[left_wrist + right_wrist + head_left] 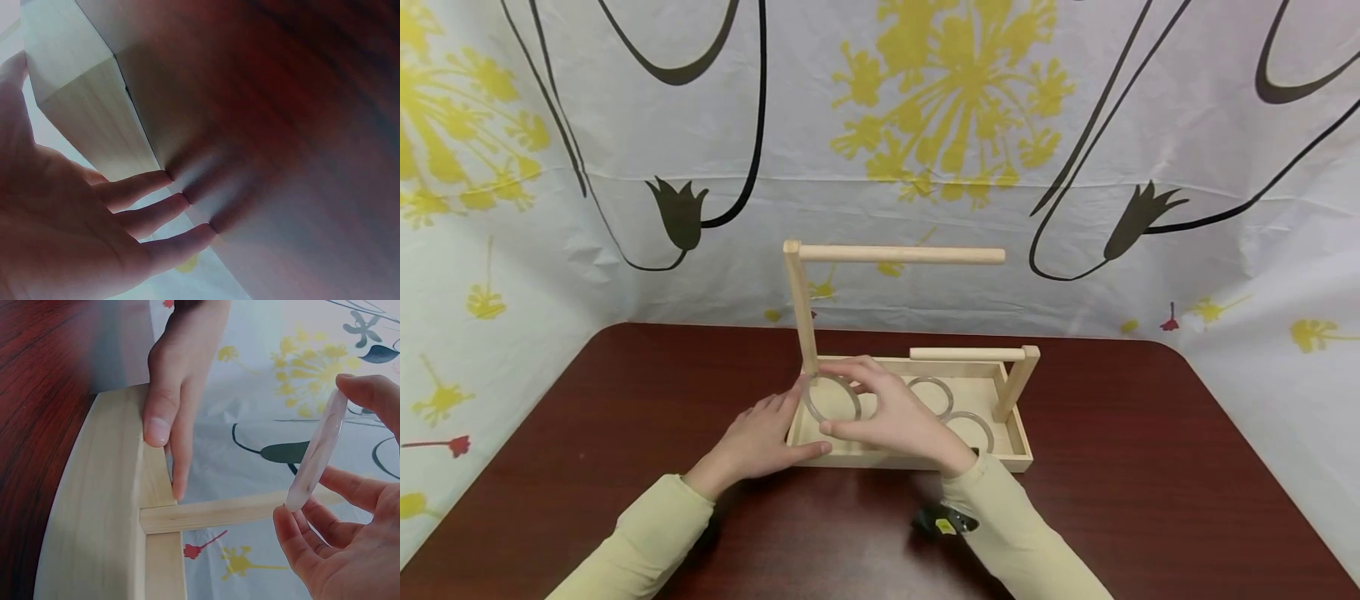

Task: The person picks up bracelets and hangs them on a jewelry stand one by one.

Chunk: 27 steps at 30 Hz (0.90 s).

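Tabletop (1150,467), right hand (898,412) arched across ring (317,453)

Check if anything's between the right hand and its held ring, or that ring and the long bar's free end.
Nothing visible in either case: the right hand pinches the ring directly, and the long bar's free end looks unobstructed, with the short bar lower.

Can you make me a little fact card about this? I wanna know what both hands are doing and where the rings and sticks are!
Right hand: pinches a see-through ring
Left hand: at the left end of the wooden tray
Other rings I can see: back ring and front ring, both inside the tray
Sticks: high bar on the left post; low bar on the right post
Table: dark reddish-brown
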### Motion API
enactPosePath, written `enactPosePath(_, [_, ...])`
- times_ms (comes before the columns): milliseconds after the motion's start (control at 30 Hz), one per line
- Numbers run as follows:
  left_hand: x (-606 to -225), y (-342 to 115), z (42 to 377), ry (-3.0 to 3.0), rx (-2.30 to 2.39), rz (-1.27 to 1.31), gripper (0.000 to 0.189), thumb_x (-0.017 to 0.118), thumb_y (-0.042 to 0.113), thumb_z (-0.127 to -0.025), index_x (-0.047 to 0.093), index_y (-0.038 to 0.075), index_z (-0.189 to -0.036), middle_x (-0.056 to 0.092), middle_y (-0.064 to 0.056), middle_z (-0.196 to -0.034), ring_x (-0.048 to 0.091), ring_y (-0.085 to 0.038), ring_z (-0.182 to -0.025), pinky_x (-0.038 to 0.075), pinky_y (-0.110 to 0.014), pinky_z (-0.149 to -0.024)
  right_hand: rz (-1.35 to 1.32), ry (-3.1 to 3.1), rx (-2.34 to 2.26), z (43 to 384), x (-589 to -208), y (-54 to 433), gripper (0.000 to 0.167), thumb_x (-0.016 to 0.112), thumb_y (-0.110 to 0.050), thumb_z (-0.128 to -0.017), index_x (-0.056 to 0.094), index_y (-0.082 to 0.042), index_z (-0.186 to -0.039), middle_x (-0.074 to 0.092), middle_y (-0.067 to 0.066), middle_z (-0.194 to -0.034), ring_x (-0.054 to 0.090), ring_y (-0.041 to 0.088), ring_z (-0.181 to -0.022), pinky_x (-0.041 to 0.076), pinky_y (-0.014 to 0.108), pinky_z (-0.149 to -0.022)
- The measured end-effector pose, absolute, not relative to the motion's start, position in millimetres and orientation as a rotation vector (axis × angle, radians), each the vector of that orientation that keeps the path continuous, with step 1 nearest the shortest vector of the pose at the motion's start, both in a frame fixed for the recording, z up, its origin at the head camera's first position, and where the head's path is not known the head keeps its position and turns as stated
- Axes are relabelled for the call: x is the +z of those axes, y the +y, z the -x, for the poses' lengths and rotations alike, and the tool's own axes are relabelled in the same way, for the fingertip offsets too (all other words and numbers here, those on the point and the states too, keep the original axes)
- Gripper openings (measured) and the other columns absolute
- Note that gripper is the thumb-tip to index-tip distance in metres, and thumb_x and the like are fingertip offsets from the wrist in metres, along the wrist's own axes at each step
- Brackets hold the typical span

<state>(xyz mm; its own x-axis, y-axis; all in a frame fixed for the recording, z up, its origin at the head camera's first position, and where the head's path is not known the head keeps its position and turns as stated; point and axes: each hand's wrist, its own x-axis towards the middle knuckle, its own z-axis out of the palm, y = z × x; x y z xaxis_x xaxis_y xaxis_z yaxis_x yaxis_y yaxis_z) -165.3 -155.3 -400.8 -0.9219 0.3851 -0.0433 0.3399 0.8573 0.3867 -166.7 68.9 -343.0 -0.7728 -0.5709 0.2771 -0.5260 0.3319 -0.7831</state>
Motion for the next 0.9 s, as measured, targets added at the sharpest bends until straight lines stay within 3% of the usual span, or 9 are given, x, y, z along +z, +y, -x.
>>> enactPosePath(200, [-402,-156,167,2.911,0.564,-0.566,0.104,0.055,0.069,-0.085,0.018,0.001,-0.154,0.039,-0.019,-0.147,0.039,-0.042,-0.131,0.034,-0.062,-0.097,1.088,2.516,-1.486,164,-338,75,0.062,0.08,-0.021,-0.081,0.056,-0.013,-0.137,0.054,-0.001,-0.126,0.052,0.012,-0.109,0.043,0.034,-0.096])
enactPosePath(900, [-402,-154,167,2.906,0.603,-0.547,0.107,0.057,0.069,-0.083,0.015,0.001,-0.154,0.038,-0.022,-0.147,0.039,-0.043,-0.13,0.033,-0.061,-0.099,1.114,2.542,-1.598,157,-325,104,0.061,0.081,-0.015,-0.08,0.057,-0.014,-0.136,0.054,0.002,-0.13,0.053,0.015,-0.111,0.044,0.036,-0.094])
